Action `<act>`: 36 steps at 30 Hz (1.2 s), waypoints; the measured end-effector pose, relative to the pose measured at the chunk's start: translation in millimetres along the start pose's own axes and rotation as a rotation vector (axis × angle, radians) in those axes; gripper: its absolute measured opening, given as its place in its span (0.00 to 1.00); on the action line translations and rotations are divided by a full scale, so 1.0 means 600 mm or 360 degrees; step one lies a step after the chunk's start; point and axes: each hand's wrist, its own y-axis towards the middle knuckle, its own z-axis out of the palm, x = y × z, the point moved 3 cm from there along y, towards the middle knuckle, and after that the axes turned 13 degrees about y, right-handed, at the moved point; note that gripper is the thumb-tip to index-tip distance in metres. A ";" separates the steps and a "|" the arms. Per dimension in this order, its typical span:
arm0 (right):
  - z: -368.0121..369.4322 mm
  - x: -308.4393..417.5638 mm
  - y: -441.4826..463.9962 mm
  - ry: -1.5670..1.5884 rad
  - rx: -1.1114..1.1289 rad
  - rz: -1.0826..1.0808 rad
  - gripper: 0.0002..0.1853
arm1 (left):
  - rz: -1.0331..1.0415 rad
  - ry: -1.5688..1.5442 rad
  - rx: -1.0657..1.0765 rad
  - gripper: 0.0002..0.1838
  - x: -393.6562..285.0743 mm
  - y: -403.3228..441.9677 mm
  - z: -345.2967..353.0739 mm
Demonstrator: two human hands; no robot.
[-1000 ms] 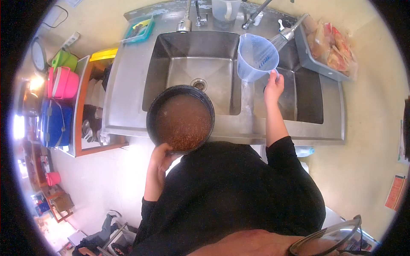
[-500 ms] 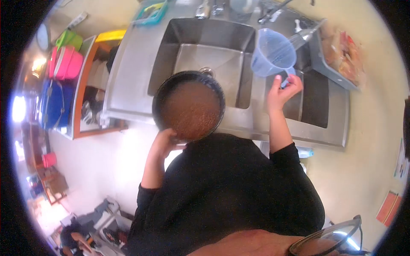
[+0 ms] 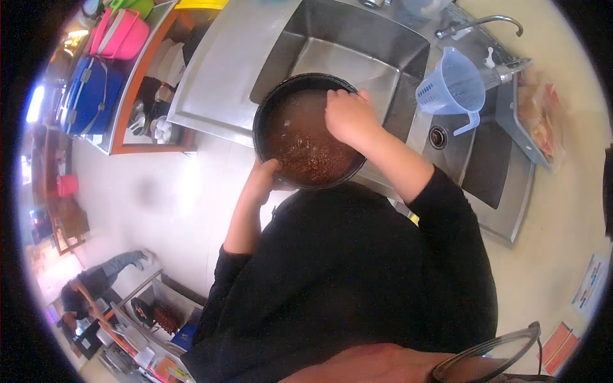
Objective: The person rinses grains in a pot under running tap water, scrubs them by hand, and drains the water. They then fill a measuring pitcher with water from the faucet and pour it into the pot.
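The round black pot [image 3: 261,124] is at the centre of the frame, over the front edge of the steel sink unit [image 3: 207,76] and the near part of the left basin [image 3: 348,57]. It contains brown grains [image 3: 313,165] in cloudy brown liquid [image 3: 295,112]. The grains show most clearly toward the near side.

Left hand [image 3: 260,180]: closed on the lower left rim of the pot, thumb over the edge. Right hand [image 3: 353,118]: positioned at the upper right rim, fingers curled and bunched together. Whether it grips the rim cannot be told.

The clear blue measuring jug [image 3: 447,92] is at the upper right, apart from both hands, with its handle toward the lower right. Below it, a drain [image 3: 438,136] shows in the right basin [image 3: 490,175]. A curved tap [image 3: 491,21] is above the jug. A grey tub [image 3: 514,121] with filled plastic bags [image 3: 539,118] is located at the right. A blue box [image 3: 96,96] and a pink container [image 3: 122,35] are at the upper left.
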 end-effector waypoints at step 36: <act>0.112 0.076 0.032 -0.0011 0.1139 -0.0301 0.20 | 0.0176 -0.0104 -0.0003 0.37 0.014 -0.015 0.008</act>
